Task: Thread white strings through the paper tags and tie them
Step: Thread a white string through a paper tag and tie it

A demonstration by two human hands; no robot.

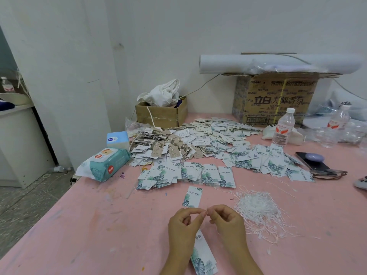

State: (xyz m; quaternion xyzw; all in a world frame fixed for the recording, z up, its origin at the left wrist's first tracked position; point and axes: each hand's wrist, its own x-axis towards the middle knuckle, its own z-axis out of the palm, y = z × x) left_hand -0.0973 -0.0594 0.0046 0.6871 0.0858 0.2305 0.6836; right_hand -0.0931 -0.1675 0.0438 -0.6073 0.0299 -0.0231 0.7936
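My left hand (183,225) and my right hand (224,219) meet fingertip to fingertip low in the middle, each pinching an end of a thin white string that is barely visible. Beneath them a paper tag (203,255) with a green leaf print lies on the pink table (89,225), partly hidden by my left wrist. Another single leaf tag (192,196) lies just beyond my hands. A tangled heap of white strings (256,207) sits to the right of my right hand. Rows of leaf tags (186,174) lie farther back.
A big scattered pile of tags (208,139) covers the far table. A wet-wipe pack (105,163) and blue tissue box (117,139) lie at the left. Cardboard boxes (161,115), water bottles (284,127), a phone (313,160) and glasses stand behind and right. The table edge drops off at the left.
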